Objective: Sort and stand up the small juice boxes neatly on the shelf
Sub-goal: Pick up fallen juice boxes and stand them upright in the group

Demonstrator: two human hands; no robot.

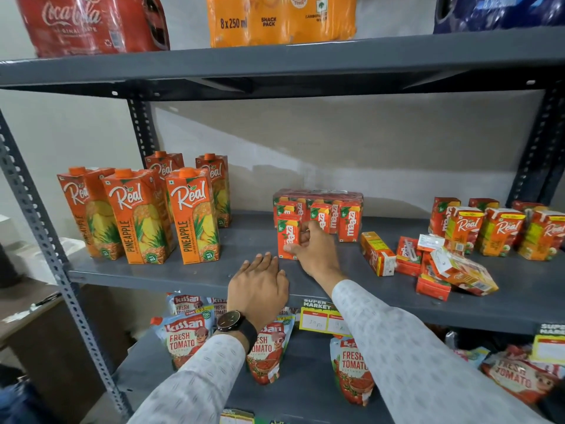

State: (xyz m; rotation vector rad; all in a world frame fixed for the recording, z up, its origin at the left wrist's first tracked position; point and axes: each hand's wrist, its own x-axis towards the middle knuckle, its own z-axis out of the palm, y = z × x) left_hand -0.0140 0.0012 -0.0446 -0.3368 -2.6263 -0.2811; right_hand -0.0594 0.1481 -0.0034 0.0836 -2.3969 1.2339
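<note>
- The right hand pinches one small Maaza box between thumb and fingers; the box stands upright on the middle shelf, just in front of the wrapped Maaza pack.
- The left hand lies flat on the front edge of the shelf, at about 7 o'clock from the held box, with fingers straight and holding nothing.
- Done so far, as I judge: a few small Maaza boxes stand in front of the wrapped pack, and at 3 o'clock, near the right post, a group of small Real boxes already stands upright.
- Left to do: between these two groups, a pile of fallen boxes lies on its sides, some tilted on each other. One yellow-orange box lies alone at 9 o'clock of this pile.
- The task seems around the middle; the lying boxes must be sorted by brand and stood up.
- The tall pineapple cartons at 9 o'clock are not part of this work.
</note>
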